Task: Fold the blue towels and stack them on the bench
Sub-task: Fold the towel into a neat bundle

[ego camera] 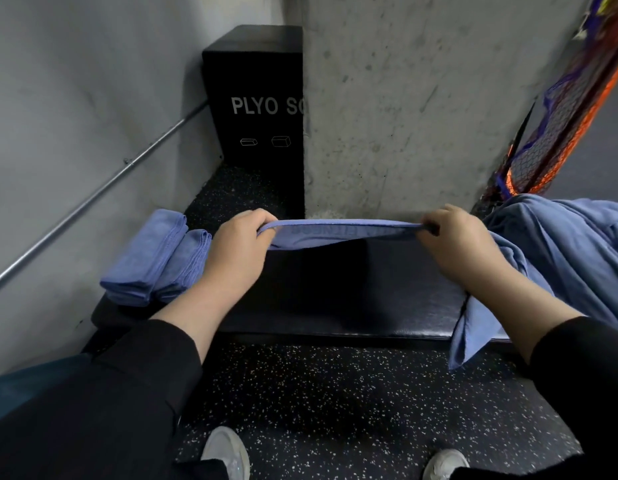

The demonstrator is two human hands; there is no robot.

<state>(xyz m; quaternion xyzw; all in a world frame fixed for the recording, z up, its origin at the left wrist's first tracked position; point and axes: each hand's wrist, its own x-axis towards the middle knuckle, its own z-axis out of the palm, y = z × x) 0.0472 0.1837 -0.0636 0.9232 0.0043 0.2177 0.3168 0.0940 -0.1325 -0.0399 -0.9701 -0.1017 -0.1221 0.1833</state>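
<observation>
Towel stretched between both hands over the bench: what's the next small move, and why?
Probably lower the towel flat onto the bare bench and fold it. The left hand and right hand each pinch an end, holding it taut above the pad. Folded towels already sit at the bench's left end, and an unfolded pile waits on the right.

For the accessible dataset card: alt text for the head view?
Left hand and right hand pinch a blue towel taut above a black bench; folded towels at its left end, an unfolded pile at its right.
</observation>
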